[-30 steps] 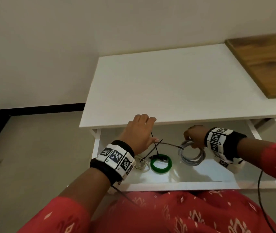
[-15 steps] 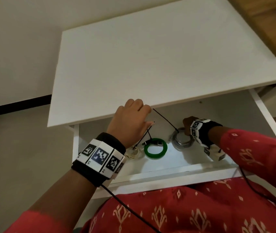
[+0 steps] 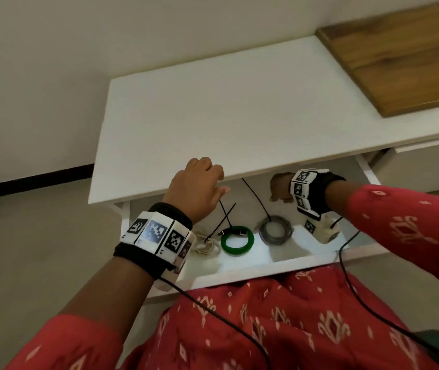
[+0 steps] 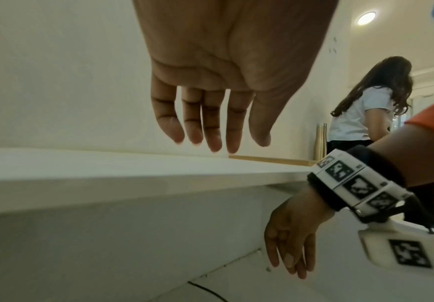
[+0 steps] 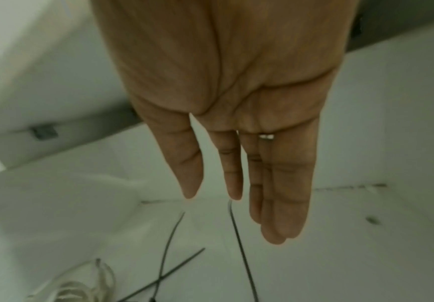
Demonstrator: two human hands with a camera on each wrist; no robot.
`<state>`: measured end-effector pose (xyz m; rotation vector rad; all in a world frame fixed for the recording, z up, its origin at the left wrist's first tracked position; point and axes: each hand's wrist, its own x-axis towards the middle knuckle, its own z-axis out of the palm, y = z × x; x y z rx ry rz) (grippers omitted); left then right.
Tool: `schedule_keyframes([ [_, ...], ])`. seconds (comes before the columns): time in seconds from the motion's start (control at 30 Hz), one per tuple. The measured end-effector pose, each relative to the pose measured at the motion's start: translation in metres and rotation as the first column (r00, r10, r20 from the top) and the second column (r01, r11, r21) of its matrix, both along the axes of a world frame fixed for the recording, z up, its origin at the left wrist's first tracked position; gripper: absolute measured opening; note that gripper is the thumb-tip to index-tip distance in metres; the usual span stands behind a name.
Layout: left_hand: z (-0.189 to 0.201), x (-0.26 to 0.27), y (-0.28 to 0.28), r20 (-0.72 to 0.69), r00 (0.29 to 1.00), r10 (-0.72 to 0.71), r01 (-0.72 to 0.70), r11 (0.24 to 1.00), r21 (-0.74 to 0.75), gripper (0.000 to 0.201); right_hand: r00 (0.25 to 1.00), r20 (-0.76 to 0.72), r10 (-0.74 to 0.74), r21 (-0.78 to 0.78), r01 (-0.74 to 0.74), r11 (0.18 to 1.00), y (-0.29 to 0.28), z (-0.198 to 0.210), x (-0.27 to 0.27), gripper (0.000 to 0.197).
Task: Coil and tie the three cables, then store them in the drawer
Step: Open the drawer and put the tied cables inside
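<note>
Three tied coils lie side by side in the open drawer [image 3: 266,268]: a white cable [image 3: 207,247] at left, a green cable [image 3: 237,252] in the middle, a grey cable [image 3: 263,231] at right. Thin black tie tails [image 5: 242,255] stick up from them. My right hand [image 3: 279,188] hovers inside the drawer behind the grey coil, fingers straight and holding nothing; it also shows as the right hand [image 5: 236,143] above the drawer floor. My left hand [image 3: 199,188] hangs at the tabletop's front edge above the white coil, with relaxed, empty fingers [image 4: 205,126].
The white tabletop [image 3: 226,108] overhangs the back of the drawer. A wooden board [image 3: 405,57] lies at its far right. Wrist-camera cords trail over my red clothing. Another person [image 4: 360,114] stands in the background to the right.
My right hand has let go of the grey coil and lifted away toward the drawer's back. The left hand stays by the table edge. The head view has shifted.
</note>
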<state>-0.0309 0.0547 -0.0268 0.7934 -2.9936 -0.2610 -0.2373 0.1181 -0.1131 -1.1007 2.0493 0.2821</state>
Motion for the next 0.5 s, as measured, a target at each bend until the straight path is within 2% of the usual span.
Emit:
schedule_keyframes([
  [0.1, 0.018, 0.01, 0.008, -0.065, 0.997, 0.042, -0.041, 0.999, 0.015, 0.03, 0.989, 0.116, -0.095, -0.098, 0.107, 0.989, 0.011, 0.038, 0.017, 0.014],
  [0.17, 0.026, 0.021, 0.016, -0.09, 0.994, 0.068, -0.066, 0.998, 0.019, 0.029, 0.981, 0.159, -0.113, -0.156, 0.138, 0.978, 0.022, 0.061, 0.029, 0.013],
  [0.2, 0.027, 0.028, 0.02, -0.087, 0.993, 0.08, -0.079, 0.997, 0.017, 0.029, 0.971, 0.193, -0.138, -0.181, 0.173, 0.968, 0.028, 0.07, 0.036, 0.006],
  [0.27, 0.027, 0.042, 0.028, -0.075, 0.992, 0.104, -0.103, 0.995, 0.014, 0.028, 0.948, 0.254, -0.191, -0.234, 0.252, 0.939, 0.04, 0.081, 0.042, 0.013],
  [0.37, 0.019, 0.066, 0.037, -0.043, 0.987, 0.156, -0.153, 0.986, 0.062, 0.025, 0.952, 0.253, -0.173, -0.286, 0.245, 0.926, 0.064, 0.091, 0.054, 0.001],
  [0.5, 0.002, 0.096, 0.049, 0.084, 0.968, 0.235, -0.247, 0.953, 0.178, 0.02, 0.978, 0.192, -0.076, -0.268, 0.127, 0.955, 0.098, 0.093, 0.061, 0.027],
])
